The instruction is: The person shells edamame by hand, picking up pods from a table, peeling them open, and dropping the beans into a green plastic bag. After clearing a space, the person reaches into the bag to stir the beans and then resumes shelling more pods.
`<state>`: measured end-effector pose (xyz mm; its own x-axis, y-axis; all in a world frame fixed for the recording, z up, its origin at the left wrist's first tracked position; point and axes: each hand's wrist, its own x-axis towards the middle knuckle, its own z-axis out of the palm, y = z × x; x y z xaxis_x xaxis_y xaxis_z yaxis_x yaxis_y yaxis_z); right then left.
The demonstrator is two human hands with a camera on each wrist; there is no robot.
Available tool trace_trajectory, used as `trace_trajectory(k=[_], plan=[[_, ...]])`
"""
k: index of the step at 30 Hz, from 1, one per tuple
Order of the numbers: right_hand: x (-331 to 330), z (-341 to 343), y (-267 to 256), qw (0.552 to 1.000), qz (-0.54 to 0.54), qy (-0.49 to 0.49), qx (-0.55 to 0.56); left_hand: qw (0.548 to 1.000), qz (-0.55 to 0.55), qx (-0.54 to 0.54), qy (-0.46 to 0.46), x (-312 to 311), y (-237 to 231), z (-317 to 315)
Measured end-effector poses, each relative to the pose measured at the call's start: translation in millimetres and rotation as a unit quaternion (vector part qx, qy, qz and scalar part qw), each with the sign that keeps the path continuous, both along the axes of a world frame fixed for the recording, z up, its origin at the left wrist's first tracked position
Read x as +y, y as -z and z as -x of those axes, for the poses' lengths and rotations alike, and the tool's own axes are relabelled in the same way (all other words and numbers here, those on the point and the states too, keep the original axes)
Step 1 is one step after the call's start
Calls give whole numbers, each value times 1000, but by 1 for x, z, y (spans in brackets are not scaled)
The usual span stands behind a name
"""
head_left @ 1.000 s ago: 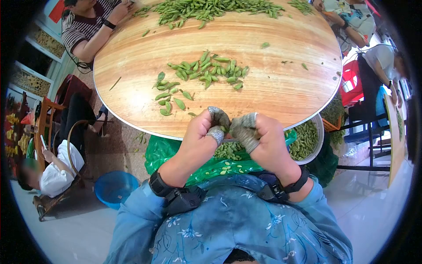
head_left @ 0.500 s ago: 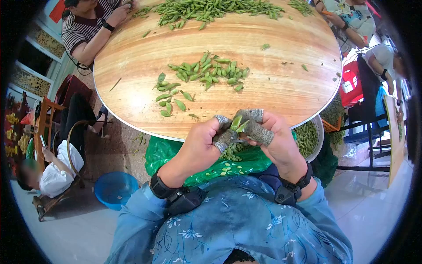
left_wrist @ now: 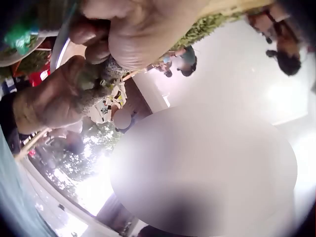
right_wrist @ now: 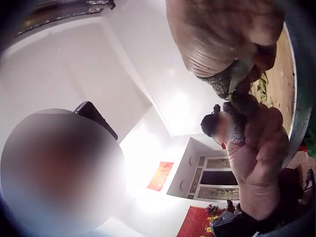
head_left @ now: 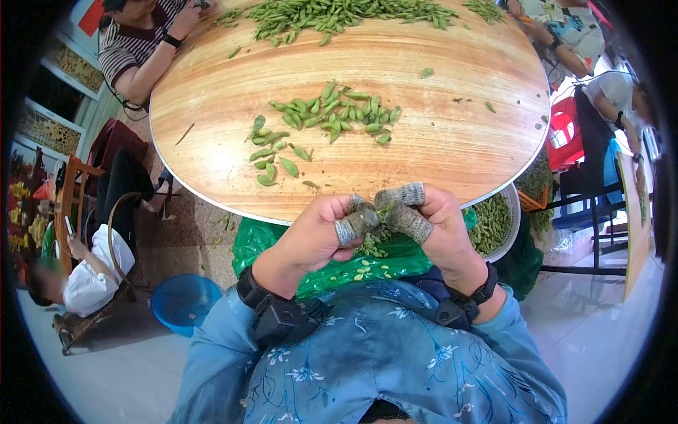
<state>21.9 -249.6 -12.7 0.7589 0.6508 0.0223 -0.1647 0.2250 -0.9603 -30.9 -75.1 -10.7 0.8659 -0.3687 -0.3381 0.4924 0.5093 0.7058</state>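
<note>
Over the near table edge in the head view, my left hand (head_left: 304, 237) and right hand (head_left: 448, 222) meet fingertip to fingertip. Grey knitted covers sheathe the thumb and forefinger of each. Both hands pinch a green soybean pod (head_left: 385, 210), mostly hidden by the covered fingers. Below them a green plastic bag (head_left: 258, 247) lies spread, with pale shelled beans (head_left: 366, 270) on it and more pods (head_left: 371, 247) heaped behind. A small group of soybean pods (head_left: 339, 116) lies on the table in front of the hands.
The round wooden table (head_left: 424, 148) carries a large pod heap (head_left: 346, 15) at its far side. A white basket (head_left: 515, 215) of pods stands right, a blue basin (head_left: 185, 304) on the floor left. People sit around, including one in a striped shirt (head_left: 134, 49).
Between the first two frames the hands drew apart slightly and a split green pod showed. Now the fingertips have closed together again, slightly lower, over less visible green.
</note>
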Motion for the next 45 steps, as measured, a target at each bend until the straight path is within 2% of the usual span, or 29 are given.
trace_trajectory(k=[4, 6, 7, 9, 10, 12, 13, 15, 19, 21, 22, 24, 25, 27, 28, 30, 31, 33, 34, 35, 36, 37, 39, 40, 42, 43, 45], plan=[[3, -2, 1, 999, -17, -7, 38, 998, -13, 20, -53, -7, 0, 4], [3, -2, -2, 998, -24, -17, 55, 988, -109, -75, -77, -7, 2, 4], [3, -3, -4, 997, -30, -26, 72, 988, -109, -75, -78, -8, 1, 5], [2, -3, -1, 998, -21, -26, 61, 956, -210, -184, -88, -12, 0, 5], [1, -3, 1, 998, -10, -27, 50, 956, -209, -185, -88, -11, 0, 5], [1, -3, 2, 999, -8, -28, 46, 981, -159, -95, -53, -7, 4, 7], [1, -4, 3, 999, -5, -31, 40, 981, -158, -95, -53, -8, 5, 7], [3, -4, 7, 999, -16, -26, 23, 997, -31, -32, -69, -8, 6, 7], [4, -8, 20, 999, -17, -27, -4, 996, -13, 20, -80, -9, 6, 6], [5, -9, 18, 999, -16, -26, 17, 995, 25, 41, -87, -8, 6, 7], [5, -8, 16, 999, -14, -26, 40, 995, 25, 41, -87, -9, 6, 7], [5, -7, 10, 999, 15, -22, 18, 988, -112, -62, -82, -12, 6, 7], [5, -7, 8, 999, 44, -17, -3, 988, -112, -63, -82, -11, 5, 7], [4, -7, 7, 999, 34, -20, -14, 998, -26, 1, -63, -9, 5, 7], [3, -6, 7, 999, 23, -23, -24, 998, -26, 1, -62, -9, 4, 7], [3, -7, 9, 1000, 1, -25, -13, 993, 77, 71, -47, -8, 1, 5], [3, -7, 10, 999, -22, -31, -2, 993, 76, 71, -48, -7, 1, 5], [3, -7, 7, 999, -24, -28, 38, 995, -84, -2, -52, -6, 0, 4], [3, -7, 6, 996, -24, -25, 80, 995, -84, -2, -51, -8, -1, 4], [3, -6, 6, 996, -25, -24, 80, 937, -298, -166, -79, -13, -3, 4], [4, -6, 6, 997, -19, -15, 75, 807, -488, -317, -102, -15, -5, 5], [4, -5, 6, 997, -12, -6, 71, 806, -489, -317, -102, -13, -4, 5], [4, -4, 5, 998, -24, -10, 50, 693, -603, -390, -66, -9, -2, 4], [4, -4, 4, 999, -35, -15, 29, 693, -603, -390, -67, -9, -2, 3], [3, -4, 5, 999, -41, -18, 9, 771, -489, -397, -94, -10, -3, 4], [3, -3, 5, 999, -45, -21, -11, 771, -489, -397, -93, -9, -4, 4], [2, -3, 4, 999, -47, -24, -7, 891, -350, -279, -82, -7, -7, 6]])
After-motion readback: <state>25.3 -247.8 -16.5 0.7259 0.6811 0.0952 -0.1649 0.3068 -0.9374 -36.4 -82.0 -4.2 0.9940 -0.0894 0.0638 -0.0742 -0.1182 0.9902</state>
